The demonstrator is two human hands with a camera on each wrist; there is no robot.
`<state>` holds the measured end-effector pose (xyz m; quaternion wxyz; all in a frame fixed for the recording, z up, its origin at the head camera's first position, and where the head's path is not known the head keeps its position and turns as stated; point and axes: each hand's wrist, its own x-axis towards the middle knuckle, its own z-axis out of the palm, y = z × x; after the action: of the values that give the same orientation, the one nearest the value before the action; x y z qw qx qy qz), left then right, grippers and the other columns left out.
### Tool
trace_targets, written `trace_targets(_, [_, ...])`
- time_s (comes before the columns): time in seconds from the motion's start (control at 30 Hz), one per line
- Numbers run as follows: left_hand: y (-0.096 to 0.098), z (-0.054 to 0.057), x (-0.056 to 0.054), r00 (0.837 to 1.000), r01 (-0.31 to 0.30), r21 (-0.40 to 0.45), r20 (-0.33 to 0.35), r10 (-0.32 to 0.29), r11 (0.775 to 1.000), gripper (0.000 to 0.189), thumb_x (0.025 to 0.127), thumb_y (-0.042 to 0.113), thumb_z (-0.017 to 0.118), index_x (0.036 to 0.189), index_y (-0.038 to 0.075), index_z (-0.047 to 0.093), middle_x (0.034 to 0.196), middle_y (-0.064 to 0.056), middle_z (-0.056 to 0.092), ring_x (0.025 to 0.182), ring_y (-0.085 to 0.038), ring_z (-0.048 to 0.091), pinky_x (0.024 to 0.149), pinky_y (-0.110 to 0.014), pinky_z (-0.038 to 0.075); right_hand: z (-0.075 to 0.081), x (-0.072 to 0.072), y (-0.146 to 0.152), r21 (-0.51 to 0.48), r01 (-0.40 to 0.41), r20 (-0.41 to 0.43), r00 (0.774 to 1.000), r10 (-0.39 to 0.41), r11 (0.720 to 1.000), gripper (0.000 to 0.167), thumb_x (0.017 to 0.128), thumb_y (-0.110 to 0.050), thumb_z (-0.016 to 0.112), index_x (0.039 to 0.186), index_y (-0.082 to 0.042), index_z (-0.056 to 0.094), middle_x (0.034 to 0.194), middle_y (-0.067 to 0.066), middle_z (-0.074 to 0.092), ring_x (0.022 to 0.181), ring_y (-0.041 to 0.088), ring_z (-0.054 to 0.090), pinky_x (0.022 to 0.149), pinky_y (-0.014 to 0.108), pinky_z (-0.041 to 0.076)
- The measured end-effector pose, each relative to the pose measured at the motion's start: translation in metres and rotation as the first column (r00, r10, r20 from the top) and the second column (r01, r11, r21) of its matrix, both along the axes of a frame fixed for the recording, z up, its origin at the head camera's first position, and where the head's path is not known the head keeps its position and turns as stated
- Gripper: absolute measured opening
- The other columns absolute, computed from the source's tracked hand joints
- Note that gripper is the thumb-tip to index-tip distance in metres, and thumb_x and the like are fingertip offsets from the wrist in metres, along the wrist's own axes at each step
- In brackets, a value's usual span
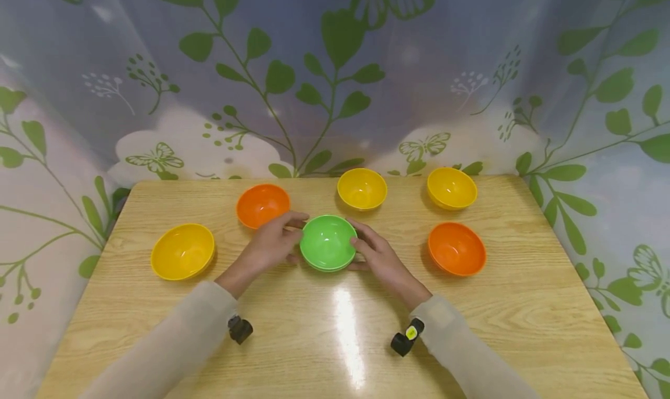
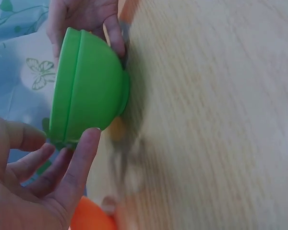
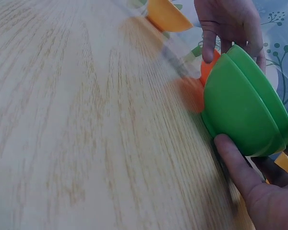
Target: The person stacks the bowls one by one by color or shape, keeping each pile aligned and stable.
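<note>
Two green bowls, one nested in the other, sit at the middle of the table; the upper bowl (image 1: 328,239) shows its glossy inside, and a second rim shows just under it. My left hand (image 1: 272,243) holds the pair from the left, thumb near the rim and fingers along the side. From the right, my right hand (image 1: 381,259) grips them, thumb at the rim. The left wrist view shows the green wall of the lower bowl (image 2: 98,84) and its foot, close to the wood. Fingertips of the right hand (image 3: 273,196) lie low on the lower bowl's side.
An orange bowl (image 1: 263,206) stands just behind my left hand, with a yellow bowl (image 1: 183,252) farther left. Two more yellow bowls, one behind centre (image 1: 362,188) and one at back right (image 1: 452,188), are near the curtain (image 1: 408,96). Another orange bowl (image 1: 457,249) stands at right.
</note>
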<state>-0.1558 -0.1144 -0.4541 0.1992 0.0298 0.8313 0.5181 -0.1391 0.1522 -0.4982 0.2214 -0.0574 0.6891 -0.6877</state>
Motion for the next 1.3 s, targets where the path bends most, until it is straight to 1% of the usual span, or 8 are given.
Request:
trace_targets(0.17, [-0.008, 0.007, -0.001, 0.998, 0.024, -0.024, -0.060, -0.026, 0.999, 0.045, 0.113, 0.013, 0.055, 0.158, 0.009, 0.053, 0.153, -0.019, 0.060, 0.110, -0.039, 0.073, 0.084, -0.044, 0.071, 0.000, 0.000, 0.000, -0.003, 0.003, 0.007, 1.000, -0.003, 1.000, 0.058, 0.118, -0.022, 0.046, 0.173, -0.015, 0.030, 0.178, 0.016, 0.028, 0.150, 0.047, 0.050, 0.103, 0.048, 0.066])
trace_targets(0.4, [-0.017, 0.017, -0.003, 0.993, 0.017, -0.075, -0.115, -0.026, 0.997, 0.043, 0.113, 0.012, 0.053, 0.155, 0.007, 0.056, 0.152, -0.020, 0.062, 0.106, -0.041, 0.076, 0.087, -0.049, 0.070, -0.001, 0.001, 0.000, -0.006, 0.016, 0.018, 1.000, -0.016, 1.000, 0.058, 0.117, -0.021, 0.046, 0.173, -0.015, 0.031, 0.179, 0.015, 0.027, 0.151, 0.047, 0.049, 0.103, 0.048, 0.066])
trace_targets(0.5, [-0.021, 0.018, -0.003, 0.990, 0.015, -0.083, -0.141, -0.027, 0.996, 0.041, 0.113, 0.011, 0.055, 0.154, 0.005, 0.056, 0.149, -0.022, 0.063, 0.113, -0.042, 0.073, 0.088, -0.048, 0.070, -0.001, 0.001, 0.000, -0.004, 0.024, 0.020, 1.000, -0.024, 1.000, 0.057, 0.117, -0.021, 0.046, 0.172, -0.016, 0.032, 0.179, 0.014, 0.027, 0.151, 0.046, 0.049, 0.103, 0.048, 0.066])
trace_targets(0.6, [-0.025, 0.019, -0.004, 0.986, 0.015, -0.060, -0.166, -0.025, 0.998, 0.041, 0.113, 0.006, 0.055, 0.153, 0.001, 0.056, 0.148, -0.025, 0.062, 0.125, -0.043, 0.067, 0.091, -0.044, 0.070, -0.001, 0.001, 0.000, -0.001, 0.026, 0.017, 0.999, -0.026, 1.000, 0.057, 0.117, -0.022, 0.046, 0.172, -0.016, 0.033, 0.178, 0.015, 0.028, 0.150, 0.046, 0.050, 0.103, 0.048, 0.066])
trace_targets(0.67, [-0.028, 0.018, -0.005, 0.984, 0.011, -0.053, -0.179, -0.021, 0.999, 0.041, 0.112, 0.004, 0.055, 0.152, -0.001, 0.056, 0.147, -0.026, 0.062, 0.129, -0.044, 0.065, 0.091, -0.043, 0.070, -0.001, 0.001, -0.001, -0.002, 0.028, 0.018, 0.999, -0.028, 1.000, 0.057, 0.117, -0.023, 0.046, 0.172, -0.016, 0.033, 0.177, 0.015, 0.029, 0.150, 0.045, 0.050, 0.103, 0.048, 0.066])
trace_targets(1.0, [-0.046, 0.024, -0.006, 0.981, -0.017, -0.138, -0.196, -0.010, 0.990, 0.037, 0.113, 0.011, 0.055, 0.149, 0.004, 0.060, 0.148, -0.020, 0.064, 0.124, -0.039, 0.068, 0.094, -0.050, 0.068, -0.001, 0.001, -0.001, 0.001, 0.037, 0.026, 0.999, -0.037, 0.999, 0.057, 0.117, -0.023, 0.047, 0.171, -0.016, 0.034, 0.176, 0.016, 0.031, 0.150, 0.045, 0.050, 0.104, 0.048, 0.066])
trace_targets(1.2, [-0.058, 0.025, -0.005, 0.979, -0.033, -0.161, -0.202, 0.000, 0.986, 0.037, 0.113, 0.013, 0.054, 0.149, 0.006, 0.061, 0.149, -0.019, 0.064, 0.125, -0.038, 0.068, 0.095, -0.050, 0.068, -0.002, 0.001, -0.001, -0.004, 0.042, 0.029, 0.999, -0.042, 0.999, 0.056, 0.117, -0.023, 0.047, 0.171, -0.017, 0.035, 0.175, 0.016, 0.033, 0.149, 0.044, 0.051, 0.103, 0.048, 0.066])
trace_targets(1.3, [-0.065, 0.025, -0.005, 0.979, -0.041, -0.198, -0.203, 0.000, 0.979, 0.039, 0.113, 0.015, 0.053, 0.151, 0.009, 0.060, 0.150, -0.016, 0.064, 0.126, -0.037, 0.068, 0.097, -0.049, 0.066, -0.003, 0.001, -0.001, -0.002, 0.042, 0.030, 0.999, -0.042, 0.999, 0.055, 0.117, -0.023, 0.047, 0.171, -0.017, 0.036, 0.174, 0.016, 0.033, 0.148, 0.044, 0.051, 0.103, 0.048, 0.066])
